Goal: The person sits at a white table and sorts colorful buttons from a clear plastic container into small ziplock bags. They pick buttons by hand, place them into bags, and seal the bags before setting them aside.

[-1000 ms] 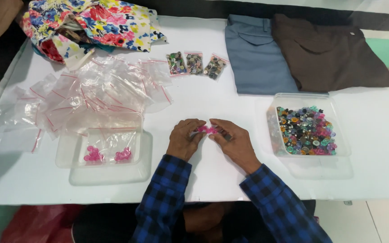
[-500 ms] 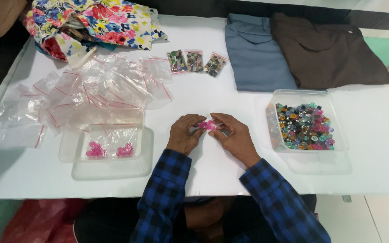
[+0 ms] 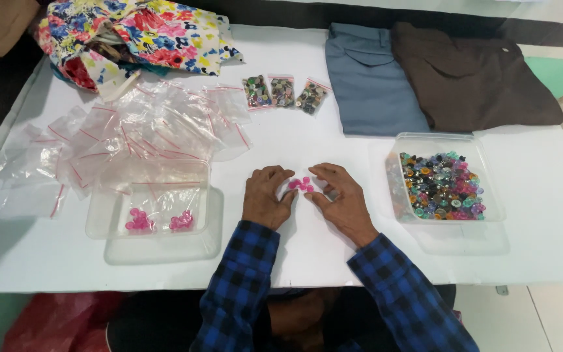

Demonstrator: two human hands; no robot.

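My left hand and my right hand rest on the white table, fingertips together on a small clear zip bag of pink buttons held between them. Both sleeves are blue and black check. To the left stands a clear plastic box holding two small bags of pink buttons. To the right is another clear box filled with mixed coloured buttons.
A heap of empty clear zip bags lies at the left. Three filled bags of dark buttons lie at the back. Floral cloth, folded blue trousers and brown trousers lie along the far edge.
Both hands stay together on the small bag of pink buttons, shifting slightly. The view has tilted a little.
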